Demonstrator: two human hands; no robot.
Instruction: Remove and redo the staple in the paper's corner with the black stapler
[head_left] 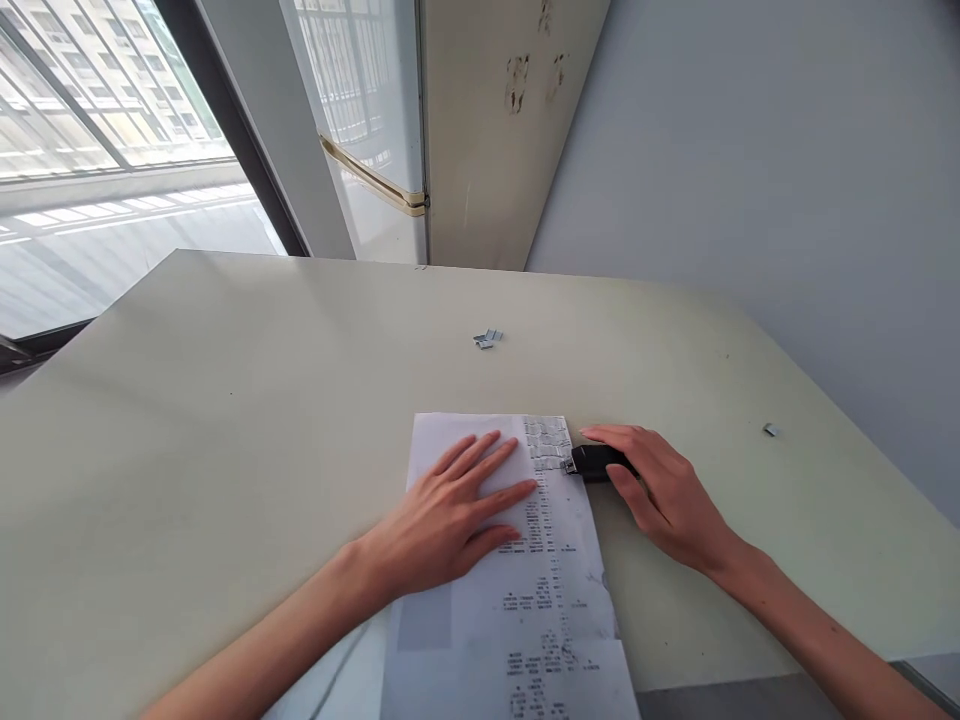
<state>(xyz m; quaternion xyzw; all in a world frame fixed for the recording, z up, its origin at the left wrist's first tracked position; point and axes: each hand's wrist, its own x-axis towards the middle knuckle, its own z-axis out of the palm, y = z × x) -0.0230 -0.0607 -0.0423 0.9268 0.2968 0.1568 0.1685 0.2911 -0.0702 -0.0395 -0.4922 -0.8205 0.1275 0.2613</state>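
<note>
A printed sheet of paper [555, 600] lies lengthwise on the table, running off the bottom of the view. My left hand [457, 510] rests flat on it with the fingers spread. In my right hand [660, 490] is a black stapler [596, 462], gripped from the right side. The stapler's front end sits over the sheet's right edge. Rows of staples [547, 440] cover the sheet's upper right corner, just ahead of the stapler.
A small pile of staple strips [487, 339] lies on the pale table [300, 400] beyond the paper. One more short strip [770, 430] is off to the right. Behind the table stand a fridge [480, 150], a wall [750, 150] and a window [112, 100].
</note>
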